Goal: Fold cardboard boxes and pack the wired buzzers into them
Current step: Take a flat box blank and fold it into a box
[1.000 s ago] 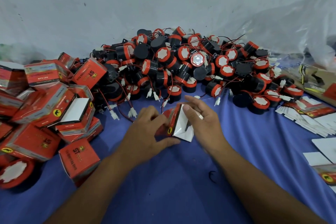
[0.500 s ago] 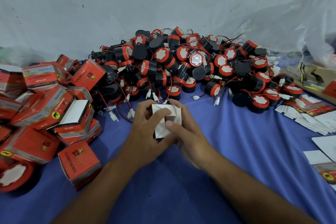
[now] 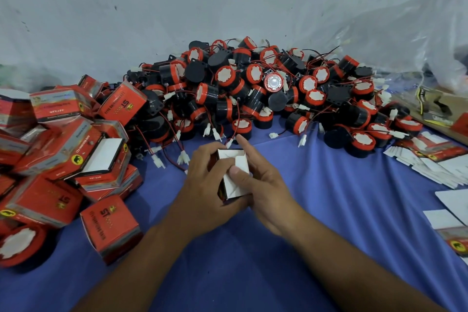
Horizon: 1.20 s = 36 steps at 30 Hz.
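Both hands hold one box (image 3: 234,176) at near centre, just above the bench (image 3: 329,210). The left hand (image 3: 202,185) has its fingers curled round the box's left side. The right hand (image 3: 266,195) pinches the box, its thumb pressing a white flap down and its index finger straight. This looks like one end being closed, and I cannot tell whether a buzzer is inside.

Counted:
- One box in hand.
- Roughly fifteen made boxes (image 3: 58,149) heaped at left, one with its flap open.
- One lone buzzer (image 3: 20,246) at the near left.
- Well over fifty buzzers (image 3: 266,94) piled at the far side, too tangled to count.
- A fan of flat blanks (image 3: 435,167) at right, not countable.

Judging by that pile, most of the packing is left.
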{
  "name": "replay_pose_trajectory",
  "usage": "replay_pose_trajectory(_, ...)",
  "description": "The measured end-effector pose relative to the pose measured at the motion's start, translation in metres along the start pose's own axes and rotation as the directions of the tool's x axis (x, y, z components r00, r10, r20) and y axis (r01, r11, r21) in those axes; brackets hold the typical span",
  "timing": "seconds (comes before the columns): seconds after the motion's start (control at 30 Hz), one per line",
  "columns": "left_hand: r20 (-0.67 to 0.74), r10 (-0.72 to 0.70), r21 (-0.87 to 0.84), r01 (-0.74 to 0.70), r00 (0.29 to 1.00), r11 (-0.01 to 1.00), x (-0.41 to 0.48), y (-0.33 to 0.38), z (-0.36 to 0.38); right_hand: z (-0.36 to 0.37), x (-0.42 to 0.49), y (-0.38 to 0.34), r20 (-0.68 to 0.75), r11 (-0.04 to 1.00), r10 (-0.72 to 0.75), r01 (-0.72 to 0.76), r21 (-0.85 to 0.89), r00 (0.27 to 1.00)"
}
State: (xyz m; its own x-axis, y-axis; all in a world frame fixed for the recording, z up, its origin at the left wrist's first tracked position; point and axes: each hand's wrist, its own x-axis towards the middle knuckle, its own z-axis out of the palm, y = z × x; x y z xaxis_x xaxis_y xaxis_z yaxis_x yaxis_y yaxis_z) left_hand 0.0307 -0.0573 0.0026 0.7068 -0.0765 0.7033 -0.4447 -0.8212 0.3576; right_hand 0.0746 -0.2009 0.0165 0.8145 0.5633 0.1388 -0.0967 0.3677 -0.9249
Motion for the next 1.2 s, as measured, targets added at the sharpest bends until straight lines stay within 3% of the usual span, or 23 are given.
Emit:
replay_pose_trajectory(0.2,-0.050,-0.014,0.023,0.015,0.999,1.000,-0.004,0.003,0.003,0.005,-0.002,0.006,-0.042,0.996,-0.029,0.026,-0.087,0.999)
replay_pose_trajectory(0.47,-0.144,0.134,0.169,-0.109,0.980,0.980,-0.004,0.003,0.008,0.007,-0.005,0.006,-0.122,0.990,-0.048,0.031,-0.139,0.991)
replay_pose_trajectory(0.87,-0.175,0.203,0.152,-0.177,0.963,0.972,-0.003,-0.001,0.006,0.010,-0.006,0.005,-0.095,0.890,-0.250,0.190,-0.414,0.964)
replay_pose_trajectory(1.03,-0.177,0.258,0.207,-0.220,0.950,0.953,-0.003,0.000,0.007,-0.001,-0.002,0.001,-0.110,0.915,-0.188,0.134,-0.381,0.976)
replay_pose_trajectory(1.2,-0.212,0.201,0.167,-0.167,0.956,0.972,-0.004,-0.001,0.006,-0.012,0.001,-0.002,-0.091,0.996,0.027,-0.034,-0.080,0.995)
